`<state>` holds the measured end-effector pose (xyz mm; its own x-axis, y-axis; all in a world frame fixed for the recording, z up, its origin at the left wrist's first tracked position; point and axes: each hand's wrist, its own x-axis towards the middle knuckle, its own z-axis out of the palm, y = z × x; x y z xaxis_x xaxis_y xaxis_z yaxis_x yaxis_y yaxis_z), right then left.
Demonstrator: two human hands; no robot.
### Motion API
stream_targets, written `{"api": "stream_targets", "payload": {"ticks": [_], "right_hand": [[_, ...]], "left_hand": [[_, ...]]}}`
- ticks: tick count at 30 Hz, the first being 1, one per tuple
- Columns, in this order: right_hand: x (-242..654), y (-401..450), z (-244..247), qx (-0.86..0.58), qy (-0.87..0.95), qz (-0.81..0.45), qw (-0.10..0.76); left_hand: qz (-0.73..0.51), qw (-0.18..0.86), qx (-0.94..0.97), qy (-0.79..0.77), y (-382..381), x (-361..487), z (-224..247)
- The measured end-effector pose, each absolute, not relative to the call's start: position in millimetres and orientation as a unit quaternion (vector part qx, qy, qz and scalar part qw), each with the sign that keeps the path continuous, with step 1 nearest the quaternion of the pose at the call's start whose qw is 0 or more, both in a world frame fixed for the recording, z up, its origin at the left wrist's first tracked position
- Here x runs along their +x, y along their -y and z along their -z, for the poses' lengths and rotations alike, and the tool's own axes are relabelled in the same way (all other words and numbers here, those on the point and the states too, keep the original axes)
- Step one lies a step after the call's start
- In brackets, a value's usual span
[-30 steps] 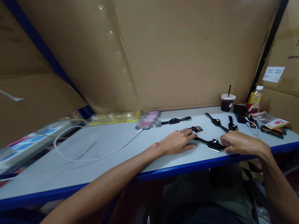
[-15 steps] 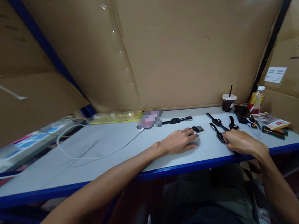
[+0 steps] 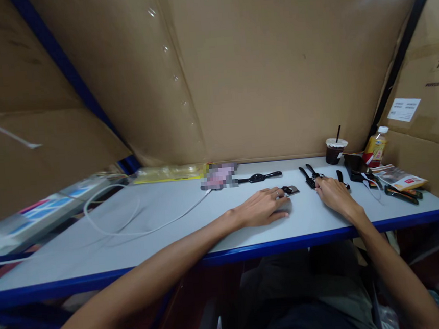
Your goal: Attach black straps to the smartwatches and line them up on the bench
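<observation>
My left hand (image 3: 263,206) lies palm down on the white table, fingers spread, its fingertips at a small black part with a metal blade (image 3: 291,190). My right hand (image 3: 334,194) is closed at two long black tools (image 3: 308,176) that lie side by side; its fingers hide their near ends, and which one it grips is hard to tell. Another black-handled piece (image 3: 340,176) lies just right of that hand. Farther back, a black two-handled tool (image 3: 258,177) lies flat beside a blurred pink phone-like object (image 3: 219,177).
A cup with a straw (image 3: 335,151), a bottle (image 3: 376,148), a black tray (image 3: 353,165) and a packet (image 3: 401,177) stand or lie at the right. A white cable (image 3: 148,231) loops across the left. Cardboard (image 3: 254,79) walls the back.
My right hand has moved away from the front edge and slightly left, and one black tool has shifted with it beside the other. My left hand has barely moved.
</observation>
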<state>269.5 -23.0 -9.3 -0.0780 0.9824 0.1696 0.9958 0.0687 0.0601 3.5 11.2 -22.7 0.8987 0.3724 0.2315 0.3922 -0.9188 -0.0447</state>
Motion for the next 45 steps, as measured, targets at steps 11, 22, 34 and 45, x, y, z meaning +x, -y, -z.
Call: {"api": "stream_targets", "payload": {"ticks": [11, 22, 34, 45], "right_hand": [[230, 37, 21, -0.541, 0.830, 0.047, 0.124], [244, 40, 19, -0.495, 0.866, -0.032, 0.057], [254, 47, 8, -0.571, 0.821, 0.009, -0.007], [265, 44, 1, -0.583, 0.812, -0.002, -0.023]], "left_hand": [[0.179, 0.074, -0.901, 0.389, -65, -21, 40], [0.082, 0.099, -0.876, 0.465, -80, -31, 38], [0.107, 0.047, -0.944, 0.308, -50, -14, 26], [0.152, -0.037, -0.975, 0.157, -34, -8, 18]]}}
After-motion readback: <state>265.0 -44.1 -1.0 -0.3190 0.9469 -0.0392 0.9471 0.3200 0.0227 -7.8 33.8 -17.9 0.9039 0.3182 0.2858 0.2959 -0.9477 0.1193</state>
